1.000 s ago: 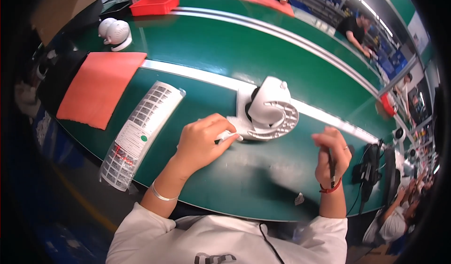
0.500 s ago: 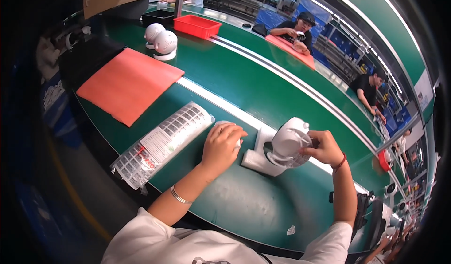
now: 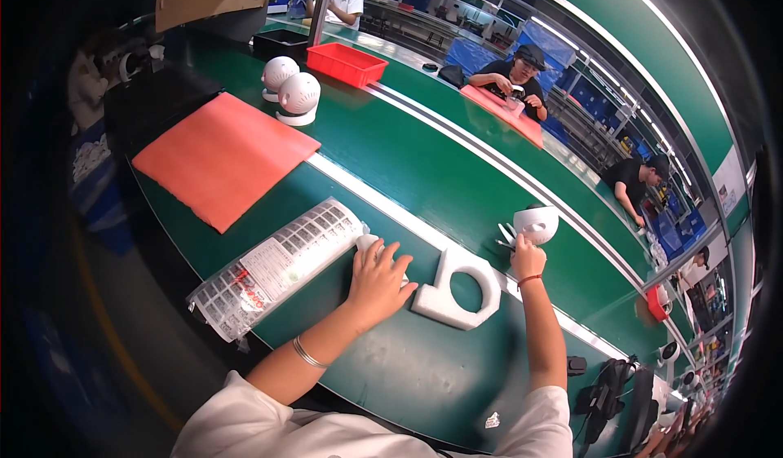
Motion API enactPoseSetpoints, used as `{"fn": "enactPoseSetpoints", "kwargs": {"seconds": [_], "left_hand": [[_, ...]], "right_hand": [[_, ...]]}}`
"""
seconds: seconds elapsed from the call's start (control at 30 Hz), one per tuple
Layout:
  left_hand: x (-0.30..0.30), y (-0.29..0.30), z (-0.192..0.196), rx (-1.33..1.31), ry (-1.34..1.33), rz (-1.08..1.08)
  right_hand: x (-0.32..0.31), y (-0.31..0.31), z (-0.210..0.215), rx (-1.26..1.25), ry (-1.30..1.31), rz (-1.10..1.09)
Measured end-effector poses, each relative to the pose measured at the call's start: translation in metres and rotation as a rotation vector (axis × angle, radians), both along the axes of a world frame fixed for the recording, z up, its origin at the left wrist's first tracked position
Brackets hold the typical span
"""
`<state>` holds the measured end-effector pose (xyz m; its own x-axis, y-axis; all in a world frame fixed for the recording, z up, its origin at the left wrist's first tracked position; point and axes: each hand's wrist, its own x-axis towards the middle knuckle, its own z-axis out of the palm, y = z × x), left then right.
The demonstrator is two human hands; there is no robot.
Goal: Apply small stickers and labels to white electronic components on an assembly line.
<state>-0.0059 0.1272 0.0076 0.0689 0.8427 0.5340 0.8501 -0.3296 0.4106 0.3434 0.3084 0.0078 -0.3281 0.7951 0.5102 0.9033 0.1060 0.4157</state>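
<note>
One printed white label (image 3: pixel 265 264) shows on the plastic-wrapped bundle (image 3: pixel 322 220) on the left, with bold red marks (image 3: pixel 249 291) over it and rows of little dark squares around it. The fine print is too small to read.

Left hand (image 3: pixel 379 287) is palm down just beside the bundle, fingers spread pretty wide over a small white piece (image 3: pixel 368 243). That piece is mostly covered, so I can't tell if it's touched or just under the hand. Right hand (image 3: pixel 529 262) is reaching out past the white strip (image 3: pixel 391 205), fingers closed on a white rounded device (image 3: pixel 537 223). Looks like pale prongs or fingertips poke out on its left, but the view's too poor to swear to it. White foam block (image 3: pixel 441 305) with a round hole lies flat on the green bench (image 3: pixel 400 368), between the hands. Both sleeves are cut off by the lower edge.
</note>
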Motion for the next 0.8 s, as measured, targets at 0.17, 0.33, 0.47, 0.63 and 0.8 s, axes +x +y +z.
{"fn": "enactPoseSetpoints", "kwargs": {"seconds": [0.17,0.33,0.47,0.63,0.8], "left_hand": [[-0.005,0.0,-0.001,-0.036,-0.028,-0.037],[-0.012,0.003,0.0,-0.087,-0.005,0.012],[-0.014,0.0,0.014,-0.171,-0.084,0.129],[-0.019,0.005,0.017,-0.152,-0.133,0.149],[-0.003,-0.016,0.058,0.305,-0.586,-0.21]], "right_hand": [[-0.015,-0.011,-0.011,-0.157,0.301,-0.048],[-0.019,-0.026,0.016,-0.479,0.372,-0.267],[-0.011,-0.049,0.017,-0.255,0.491,-0.14],[-0.044,-0.126,0.06,-0.283,0.835,0.154],[-0.08,-0.214,0.096,-0.245,0.839,0.425]]}}
